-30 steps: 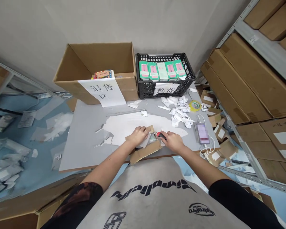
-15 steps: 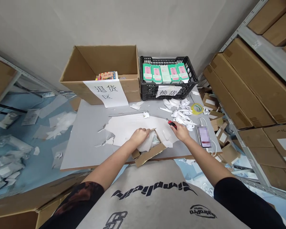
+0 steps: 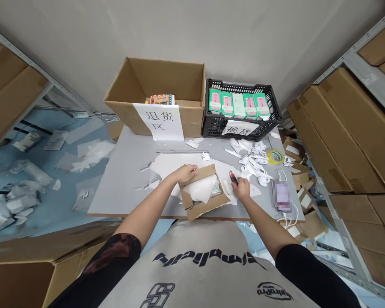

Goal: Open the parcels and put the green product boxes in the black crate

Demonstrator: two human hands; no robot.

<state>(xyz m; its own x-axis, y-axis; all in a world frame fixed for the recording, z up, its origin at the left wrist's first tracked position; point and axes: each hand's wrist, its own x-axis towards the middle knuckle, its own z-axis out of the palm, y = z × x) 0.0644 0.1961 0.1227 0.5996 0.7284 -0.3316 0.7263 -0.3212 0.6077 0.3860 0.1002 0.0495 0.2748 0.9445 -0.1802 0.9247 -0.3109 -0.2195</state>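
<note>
A small cardboard box (image 3: 208, 207) lies near the table's front edge with its flaps spread. White wrapping (image 3: 201, 189) and something pale greenish show inside it; what they cover is hidden. At its far left corner, my left hand (image 3: 186, 173) is closed on the back flap. My right hand (image 3: 243, 189) is wrapped round a red and black utility knife (image 3: 233, 178), just right of the box and apart from it. Beneath the box a torn white mailer bag (image 3: 167, 163) is spread over the table.
At the back stand a large open carton (image 3: 192, 122) with a paper sign and a black crate (image 3: 208, 126) of green-and-pink boxes (image 3: 227, 104). To the right lie crumpled paper (image 3: 255, 164), yellow tape (image 3: 275, 156) and a cabled phone (image 3: 282, 196). Shelves with cartons flank the table.
My left hand has moved from the white wrapping to the box's back flap, which now stands open. The right hand with the knife has come down closer to the box. The view has shifted.
</note>
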